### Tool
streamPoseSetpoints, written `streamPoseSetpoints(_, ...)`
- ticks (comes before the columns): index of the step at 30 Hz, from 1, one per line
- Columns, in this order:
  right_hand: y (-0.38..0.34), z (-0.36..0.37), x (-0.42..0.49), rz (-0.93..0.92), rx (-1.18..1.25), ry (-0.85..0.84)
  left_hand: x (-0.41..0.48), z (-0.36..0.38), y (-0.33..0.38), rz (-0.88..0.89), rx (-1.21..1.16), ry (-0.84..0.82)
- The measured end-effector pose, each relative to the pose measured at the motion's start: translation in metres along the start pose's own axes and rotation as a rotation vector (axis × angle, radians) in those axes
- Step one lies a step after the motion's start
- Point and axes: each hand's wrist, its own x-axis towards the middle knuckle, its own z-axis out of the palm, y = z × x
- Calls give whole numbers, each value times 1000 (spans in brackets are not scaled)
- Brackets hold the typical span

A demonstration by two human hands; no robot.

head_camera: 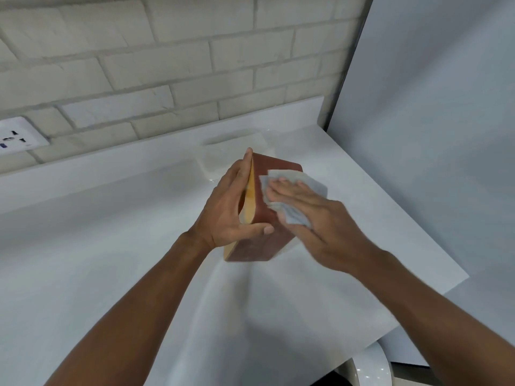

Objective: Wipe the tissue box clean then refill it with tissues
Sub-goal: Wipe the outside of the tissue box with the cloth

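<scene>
A reddish-brown tissue box (260, 243) with a pale yellow wooden face stands tilted on its edge above the white counter (111, 246). My left hand (231, 207) holds it from the left, fingers along the yellow face and thumb curled onto the brown side. My right hand (315, 218) lies flat on the box's brown side and presses a folded grey-white cloth (295, 179) against it with straight fingers. The box's opening is hidden behind my left hand.
A clear plastic pack (234, 151) lies on the counter just behind the box. A wall socket (19, 136) sits on the brick wall at far left. A grey panel (432, 135) bounds the counter on the right. A white round object (370, 369) shows below the counter edge.
</scene>
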Motion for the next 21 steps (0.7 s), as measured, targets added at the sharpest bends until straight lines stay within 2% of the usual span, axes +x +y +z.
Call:
streamPoseSetpoints(4, -5, 10, -5, -189, -77, -83, 0, -2, -4, 16, 12, -22)
streamPoseSetpoints(6, 10, 2, -15, -161, -13, -79, -3, -4, -4, 2, 6, -10)
streamPoseSetpoints(10, 19, -6, -7, 26, 79, 31, -4, -3, 0, -22, 2, 12)
streamPoseSetpoints(12, 5, 1, 7, -8, 25, 42, -2, -2, 2, -18, 19, 10)
streamPoseSetpoints(17, -5, 14, 0, -278, -102, -62, -6, -5, -6, -8, 44, 14)
streamPoseSetpoints(19, 8, 9, -14, -275, -42, -54, -10, -8, -5, -35, 24, 30)
streamPoseSetpoints(21, 23, 0, -22, -171, 66, 3, -13, -9, -2, -55, -3, 36)
